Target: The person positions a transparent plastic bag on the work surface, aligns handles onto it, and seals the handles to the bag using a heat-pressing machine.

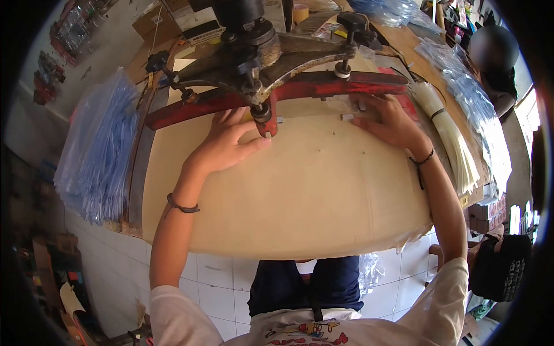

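My left hand (226,144) rests on the cream-coloured board (288,196), fingers and thumb spread. Its fingertips pass behind the red metal bar (323,83) of the press and are partly hidden. The thumb points at the forked red bracket (265,124) below the bar. On the right, my right hand (392,121) lies at the bar's lower edge, thumb and fingers apart. By its fingertips is a piece of clear plastic film (340,105), lying partly under the bar. A small grey metal block (347,117) sits just beside the right thumb.
The dark cast press arm (259,57) stands over the bar. Blue-tinted plastic sleeves (98,150) hang in a stack at the left. A bundle of pale strips (450,138) lies at the right, with more clear plastic bags (470,98) beyond. A person (499,69) is at the far right.
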A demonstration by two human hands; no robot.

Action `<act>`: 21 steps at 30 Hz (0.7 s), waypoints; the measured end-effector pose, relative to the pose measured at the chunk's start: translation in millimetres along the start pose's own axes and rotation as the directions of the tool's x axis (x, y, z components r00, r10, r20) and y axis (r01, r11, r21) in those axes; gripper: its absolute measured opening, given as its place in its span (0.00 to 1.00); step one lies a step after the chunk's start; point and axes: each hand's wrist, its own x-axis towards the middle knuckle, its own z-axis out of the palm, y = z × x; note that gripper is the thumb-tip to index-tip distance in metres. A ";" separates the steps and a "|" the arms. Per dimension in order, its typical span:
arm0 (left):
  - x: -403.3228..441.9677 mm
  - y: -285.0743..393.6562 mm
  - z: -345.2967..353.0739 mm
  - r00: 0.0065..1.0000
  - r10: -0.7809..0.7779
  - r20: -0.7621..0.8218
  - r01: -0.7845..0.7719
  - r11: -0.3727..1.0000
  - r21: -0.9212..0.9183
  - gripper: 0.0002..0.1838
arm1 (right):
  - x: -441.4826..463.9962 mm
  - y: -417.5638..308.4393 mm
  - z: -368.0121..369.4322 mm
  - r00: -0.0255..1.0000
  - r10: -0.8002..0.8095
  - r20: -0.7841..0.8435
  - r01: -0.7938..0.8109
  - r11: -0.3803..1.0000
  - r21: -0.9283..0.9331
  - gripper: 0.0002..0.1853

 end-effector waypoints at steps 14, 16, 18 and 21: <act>-1.6 7.3 -0.9 0.999 -0.013 -0.043 0.015 0.998 0.056 0.25 | -1.3 -7.6 2.8 0.966 -0.257 -0.015 0.248 0.947 -0.204 0.16; -1.1 6.9 -2.2 0.999 -0.032 -0.008 0.032 0.999 0.032 0.25 | -3.1 -12.6 0.4 0.963 -0.269 -0.023 0.258 0.942 -0.214 0.15; -0.7 4.7 -2.4 1.000 -0.026 0.001 0.026 1.000 -0.004 0.25 | -4.2 -14.0 0.1 0.958 -0.284 -0.040 0.262 0.925 -0.276 0.14; 0.2 -0.2 0.0 0.998 -0.046 0.033 0.046 0.999 0.002 0.25 | -4.2 -15.3 0.2 0.971 -0.239 -0.020 0.225 0.935 -0.275 0.13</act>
